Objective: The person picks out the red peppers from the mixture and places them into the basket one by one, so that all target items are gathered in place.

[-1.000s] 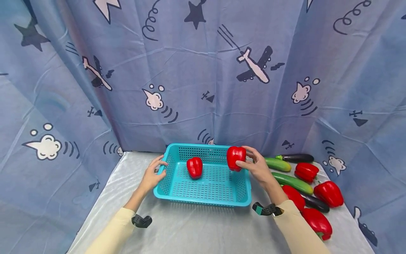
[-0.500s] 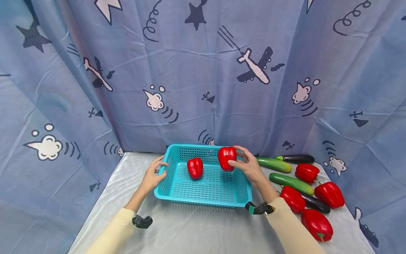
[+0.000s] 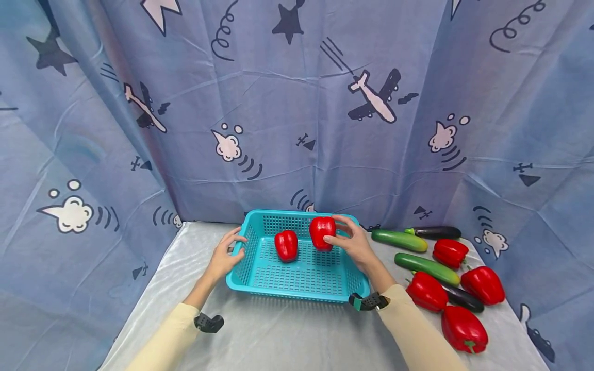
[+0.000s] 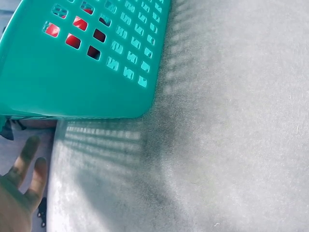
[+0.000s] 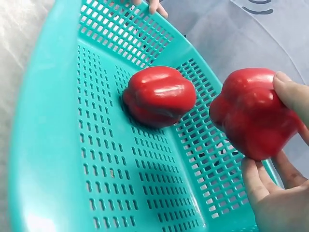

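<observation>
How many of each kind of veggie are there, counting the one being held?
Red peppers: 6 (1 in the right hand, 1 in the basket, 4 on the table)
Green zucchini: 2
Dark purple eggplants: 2
Total: 10 veggies

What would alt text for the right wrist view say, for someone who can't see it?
The right hand holds a red bell pepper at the right of the view. A second red bell pepper lies in a turquoise perforated basket, and part of the left hand shows at the basket's far end.
</observation>
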`<action>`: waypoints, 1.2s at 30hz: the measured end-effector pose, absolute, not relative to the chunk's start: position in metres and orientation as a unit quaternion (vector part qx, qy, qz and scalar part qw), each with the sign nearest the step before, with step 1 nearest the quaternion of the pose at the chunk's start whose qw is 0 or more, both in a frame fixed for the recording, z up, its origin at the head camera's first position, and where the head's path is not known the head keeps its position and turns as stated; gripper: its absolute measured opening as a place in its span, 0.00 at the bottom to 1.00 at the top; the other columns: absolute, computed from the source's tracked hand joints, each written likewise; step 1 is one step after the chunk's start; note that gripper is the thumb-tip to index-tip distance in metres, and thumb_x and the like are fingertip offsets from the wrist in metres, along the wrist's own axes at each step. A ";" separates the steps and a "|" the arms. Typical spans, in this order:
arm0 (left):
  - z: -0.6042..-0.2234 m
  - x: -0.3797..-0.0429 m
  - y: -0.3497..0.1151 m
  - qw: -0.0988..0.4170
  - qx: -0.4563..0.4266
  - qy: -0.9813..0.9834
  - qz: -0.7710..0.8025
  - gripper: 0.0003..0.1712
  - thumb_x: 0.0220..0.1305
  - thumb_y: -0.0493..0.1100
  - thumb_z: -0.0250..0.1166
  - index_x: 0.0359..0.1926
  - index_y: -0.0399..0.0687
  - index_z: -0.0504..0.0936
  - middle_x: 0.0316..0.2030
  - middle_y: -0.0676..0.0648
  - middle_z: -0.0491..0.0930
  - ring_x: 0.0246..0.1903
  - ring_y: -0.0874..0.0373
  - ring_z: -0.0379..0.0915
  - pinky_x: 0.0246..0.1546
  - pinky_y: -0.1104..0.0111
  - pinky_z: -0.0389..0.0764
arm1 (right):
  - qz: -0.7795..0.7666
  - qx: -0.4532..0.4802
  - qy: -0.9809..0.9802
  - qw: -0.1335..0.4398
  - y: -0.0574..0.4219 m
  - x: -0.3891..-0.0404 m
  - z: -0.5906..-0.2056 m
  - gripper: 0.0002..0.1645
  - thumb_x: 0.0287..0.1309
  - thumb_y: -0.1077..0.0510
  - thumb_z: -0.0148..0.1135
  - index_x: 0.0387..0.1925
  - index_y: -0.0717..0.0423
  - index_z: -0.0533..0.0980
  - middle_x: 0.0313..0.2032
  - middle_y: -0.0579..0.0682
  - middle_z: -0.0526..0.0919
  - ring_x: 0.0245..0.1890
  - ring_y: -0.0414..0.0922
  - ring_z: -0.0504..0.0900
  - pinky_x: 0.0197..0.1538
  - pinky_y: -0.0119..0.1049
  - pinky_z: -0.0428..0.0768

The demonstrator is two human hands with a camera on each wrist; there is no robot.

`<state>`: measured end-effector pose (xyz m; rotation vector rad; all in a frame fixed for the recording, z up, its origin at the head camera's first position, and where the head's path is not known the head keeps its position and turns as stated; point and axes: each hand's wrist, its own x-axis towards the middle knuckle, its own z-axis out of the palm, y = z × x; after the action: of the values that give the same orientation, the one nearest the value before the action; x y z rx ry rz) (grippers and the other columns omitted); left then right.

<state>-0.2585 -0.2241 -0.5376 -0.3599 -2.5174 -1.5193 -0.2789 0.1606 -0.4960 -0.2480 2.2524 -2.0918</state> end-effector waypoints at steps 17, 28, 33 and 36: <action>-0.536 -0.258 -0.223 0.092 -0.122 -0.845 -0.512 0.15 0.64 0.27 0.64 0.52 0.33 0.81 0.73 0.36 0.61 0.68 0.38 0.62 0.55 0.44 0.73 | -0.666 -0.037 0.744 0.044 0.138 -0.290 -0.502 0.42 0.57 0.58 0.77 0.70 0.55 0.68 0.66 0.62 0.68 0.63 0.62 0.70 0.59 0.60 0.74; -0.537 -0.259 -0.224 0.091 -0.123 -0.844 -0.515 0.15 0.64 0.27 0.63 0.52 0.33 0.81 0.73 0.35 0.60 0.64 0.36 0.67 0.54 0.44 0.75 | -0.672 -0.010 0.738 0.064 0.129 -0.299 -0.507 0.42 0.55 0.59 0.78 0.69 0.54 0.69 0.65 0.64 0.67 0.66 0.63 0.65 0.58 0.60 0.74; -0.538 -0.259 -0.224 0.091 -0.122 -0.843 -0.515 0.14 0.64 0.26 0.63 0.51 0.32 0.81 0.73 0.36 0.60 0.66 0.37 0.64 0.55 0.44 0.74 | -0.657 0.001 0.750 0.071 0.128 -0.300 -0.511 0.41 0.54 0.60 0.78 0.68 0.54 0.70 0.65 0.64 0.68 0.66 0.61 0.66 0.57 0.57 0.77; -0.538 -0.259 -0.224 0.091 -0.122 -0.844 -0.514 0.15 0.64 0.26 0.64 0.52 0.32 0.81 0.73 0.36 0.60 0.66 0.37 0.64 0.55 0.44 0.74 | -0.649 0.006 0.758 0.072 0.128 -0.300 -0.515 0.40 0.55 0.60 0.77 0.68 0.54 0.71 0.65 0.65 0.69 0.65 0.62 0.67 0.56 0.56 0.77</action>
<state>-0.2588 -0.2244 -0.5376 -0.3632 -2.5077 -1.5271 -0.3005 0.1284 -0.5149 0.0185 2.2768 -1.9487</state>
